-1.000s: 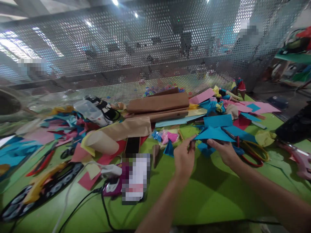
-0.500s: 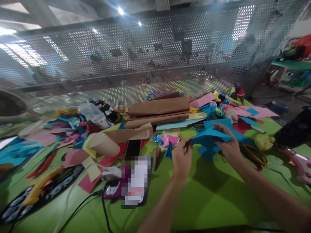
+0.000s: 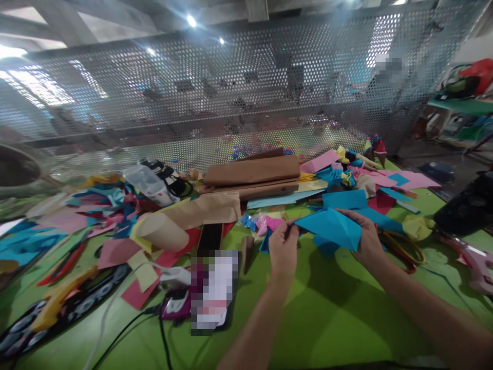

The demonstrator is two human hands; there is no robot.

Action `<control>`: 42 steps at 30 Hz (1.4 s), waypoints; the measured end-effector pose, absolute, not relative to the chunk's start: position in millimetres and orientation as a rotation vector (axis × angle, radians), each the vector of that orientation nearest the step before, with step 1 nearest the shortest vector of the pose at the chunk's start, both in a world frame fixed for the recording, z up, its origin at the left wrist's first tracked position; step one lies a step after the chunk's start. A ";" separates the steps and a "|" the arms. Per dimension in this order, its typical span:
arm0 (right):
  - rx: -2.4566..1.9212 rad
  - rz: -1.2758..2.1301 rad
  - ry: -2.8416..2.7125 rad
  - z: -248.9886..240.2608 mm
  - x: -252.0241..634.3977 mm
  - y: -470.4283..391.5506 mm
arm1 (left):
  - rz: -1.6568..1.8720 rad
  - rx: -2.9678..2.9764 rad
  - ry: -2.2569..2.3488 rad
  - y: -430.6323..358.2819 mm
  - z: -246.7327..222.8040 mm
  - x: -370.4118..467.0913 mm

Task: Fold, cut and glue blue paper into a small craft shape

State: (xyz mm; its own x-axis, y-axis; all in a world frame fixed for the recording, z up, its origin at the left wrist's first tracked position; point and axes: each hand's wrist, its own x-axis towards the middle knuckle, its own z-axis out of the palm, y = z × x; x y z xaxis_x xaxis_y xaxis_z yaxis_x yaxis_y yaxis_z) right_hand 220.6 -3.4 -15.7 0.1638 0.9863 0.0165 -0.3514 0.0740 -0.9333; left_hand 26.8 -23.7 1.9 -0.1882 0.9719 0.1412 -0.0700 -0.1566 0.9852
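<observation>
A folded piece of blue paper (image 3: 331, 226) is held above the table between my two hands. My left hand (image 3: 283, 246) pinches its pointed left corner between thumb and fingers. At the paper's right edge, my right hand (image 3: 365, 239) grips it, with the fingers partly hidden behind the sheet. More blue paper (image 3: 344, 199) lies on the table just behind. Close to my left hand are a small bundle of pink and blue crumpled paper (image 3: 265, 223) and a narrow brown paper cone (image 3: 247, 253).
On the green table (image 3: 327, 318), a phone (image 3: 219, 288), a dark phone (image 3: 210, 236) and a purple power adapter (image 3: 179, 303) with cables lie left. Brown paper rolls (image 3: 252, 172) rest behind. Scissors (image 3: 404, 246) and a pink glue gun (image 3: 475, 262) lie right. A perforated metal screen (image 3: 231, 103) stands beyond.
The blue paper has tilted so its broad face shows toward me. My right hand has turned and lowered along its right edge; my left hand keeps its pinch.
</observation>
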 end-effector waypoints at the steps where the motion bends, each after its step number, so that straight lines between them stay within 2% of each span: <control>1: -0.977 1.211 -0.843 -14.8 219.9 -4.2 | 1.497 1.158 1.205 -24.0 2.1 26.7; 9: -0.999 1.188 -0.941 -11.2 219.4 -3.1 | 1.559 1.265 1.247 -22.8 2.0 21.1; 15: -1.079 1.115 -1.350 -2.0 234.7 4.5 | 1.763 1.493 1.314 -21.2 5.7 9.4; 18: -1.021 1.098 -1.255 6.2 241.0 6.1 | 1.752 1.612 1.317 -22.6 6.6 7.1; 23: -0.917 1.298 -1.279 13.7 233.3 -5.1 | 1.604 1.782 1.280 -29.9 6.2 12.0; 27: -1.041 1.421 -1.227 8.9 223.0 -11.3 | 1.551 1.843 1.268 -31.7 5.3 15.6; 38: -1.077 1.224 -1.203 6.3 224.6 -4.3 | 1.505 1.327 1.146 -20.0 0.8 15.7; 42: -1.102 1.093 -1.320 7.3 227.1 -5.4 | 1.498 1.331 1.142 -17.4 1.0 14.7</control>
State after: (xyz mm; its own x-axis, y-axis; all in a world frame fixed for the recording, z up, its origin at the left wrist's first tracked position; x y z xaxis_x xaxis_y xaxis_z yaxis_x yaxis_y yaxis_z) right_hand 227.1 -5.4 7.3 -0.0254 0.9871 0.1580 0.0287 0.1587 -0.9869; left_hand 14.7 -17.4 1.0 -0.1146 0.9591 0.2587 -0.0041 -0.2609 0.9654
